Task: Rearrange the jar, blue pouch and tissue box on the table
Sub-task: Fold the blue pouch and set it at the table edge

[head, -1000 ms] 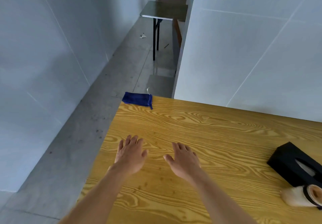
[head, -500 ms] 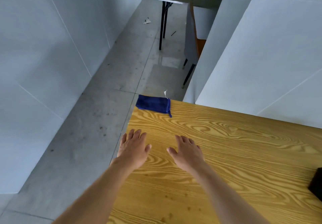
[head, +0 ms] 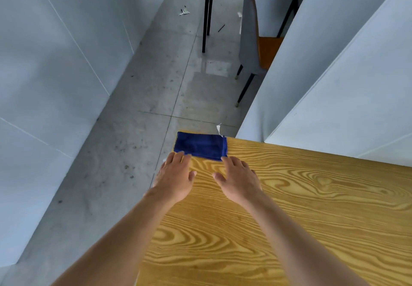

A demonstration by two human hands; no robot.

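A flat blue pouch (head: 200, 145) lies at the far left corner of the wooden table (head: 312, 207). My left hand (head: 175, 177) is open, palm down, its fingertips at the pouch's near left edge. My right hand (head: 237, 178) is open too, fingers spread, with its fingertips at the pouch's near right corner. Neither hand grips the pouch. The jar and the tissue box are out of view.
The table's left edge drops to a grey tiled floor (head: 138, 143). White panels (head: 345, 85) stand behind the table on the right. Farther back are a chair (head: 254, 47) and the black legs of another table (head: 207, 14).
Both hands have moved forward across the table to the blue pouch. The view has swung left, so the tissue box and jar have left the frame.
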